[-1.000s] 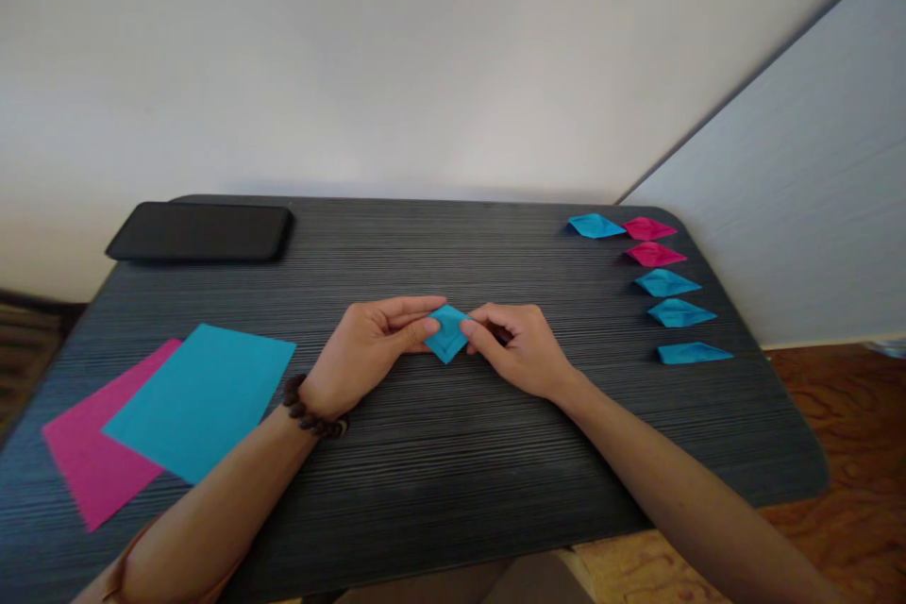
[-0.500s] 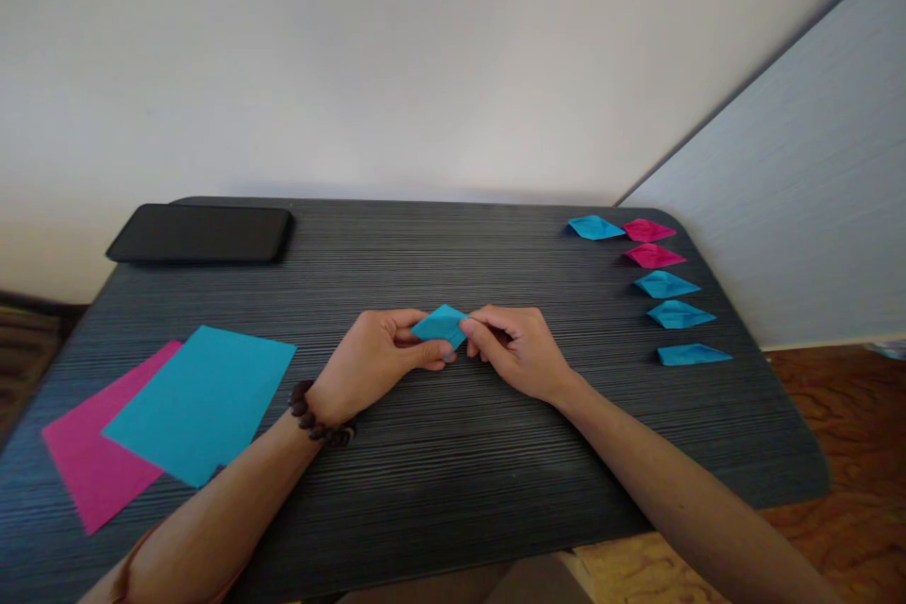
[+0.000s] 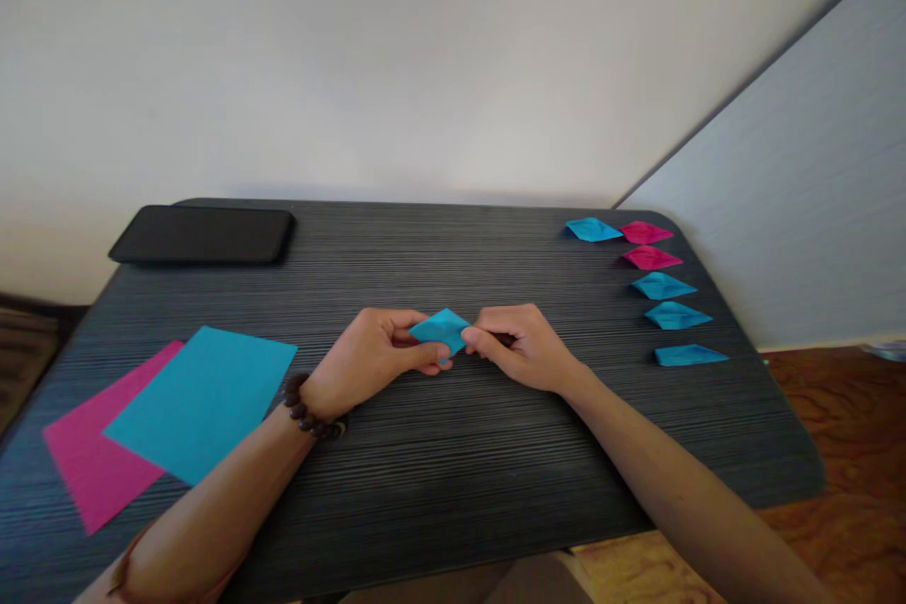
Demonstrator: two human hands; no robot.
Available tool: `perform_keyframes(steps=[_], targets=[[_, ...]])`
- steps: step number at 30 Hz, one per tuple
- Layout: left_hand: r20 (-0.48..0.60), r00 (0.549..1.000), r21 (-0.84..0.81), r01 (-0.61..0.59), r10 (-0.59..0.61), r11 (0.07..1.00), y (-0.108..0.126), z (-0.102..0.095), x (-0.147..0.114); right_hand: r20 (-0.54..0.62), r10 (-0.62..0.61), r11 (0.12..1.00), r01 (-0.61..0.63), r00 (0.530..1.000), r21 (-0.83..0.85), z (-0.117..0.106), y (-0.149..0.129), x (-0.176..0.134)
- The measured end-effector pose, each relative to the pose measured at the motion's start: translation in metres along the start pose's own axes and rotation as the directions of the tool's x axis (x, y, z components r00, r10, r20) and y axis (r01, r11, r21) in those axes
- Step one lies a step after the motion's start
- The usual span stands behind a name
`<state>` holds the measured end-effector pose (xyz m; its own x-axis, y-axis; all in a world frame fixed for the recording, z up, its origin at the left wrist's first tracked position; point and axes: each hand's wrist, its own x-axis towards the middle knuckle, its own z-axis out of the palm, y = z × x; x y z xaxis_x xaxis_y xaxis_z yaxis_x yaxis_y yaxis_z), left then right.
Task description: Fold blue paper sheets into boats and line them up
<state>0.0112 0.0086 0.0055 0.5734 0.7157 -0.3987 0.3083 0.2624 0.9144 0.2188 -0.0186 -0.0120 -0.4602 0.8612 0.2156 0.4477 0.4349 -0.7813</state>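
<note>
Blue folded paper (image 3: 444, 327), centre of table (image 3: 453, 472) — pinched from both sides.
Left hand (image 3: 372, 354) pinches it from 7 o'clock, right hand (image 3: 528, 347) at its 3 o'clock corner; uneven tugging between them could, I judge, tear that corner or skew the creases — small purchase.

1 black slab (image 3: 204, 236) near pale wall (image 3: 439, 57).

No text, label, brand, number or sign can be read anywhere in the frame (from the upper left corner to the lower right).
</note>
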Motion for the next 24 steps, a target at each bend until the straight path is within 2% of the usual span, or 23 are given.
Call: perform_keyframes(steps=[5, 10, 18, 24], targets=[[0.025, 1.000, -0.026, 0.004, -0.003, 1.000, -0.0002, -0.0018, 0.0004, -0.026, -0.019, 1.000, 0.018, 0.999, -0.018, 0.0012, -0.0014, 0.0009], [0.012, 1.000, -0.087, 0.014, -0.013, 0.996, -0.0004, -0.0026, -0.0005, 0.007, -0.026, 0.999, 0.026, 1.000, 0.028, -0.0011, -0.0001, 0.0013], [-0.004, 1.000, -0.074, 0.019, -0.019, 0.997, 0.0012, -0.0015, -0.0028, 0.044, -0.037, 0.995, 0.033, 0.998, 0.089, -0.0041, -0.0002, 0.0007], [0.078, 0.997, -0.074, -0.004, 0.010, 0.997, 0.0016, -0.0046, -0.0031, 0.028, -0.025, 0.994, 0.022, 0.999, 0.109, -0.0036, 0.0019, -0.0003]])
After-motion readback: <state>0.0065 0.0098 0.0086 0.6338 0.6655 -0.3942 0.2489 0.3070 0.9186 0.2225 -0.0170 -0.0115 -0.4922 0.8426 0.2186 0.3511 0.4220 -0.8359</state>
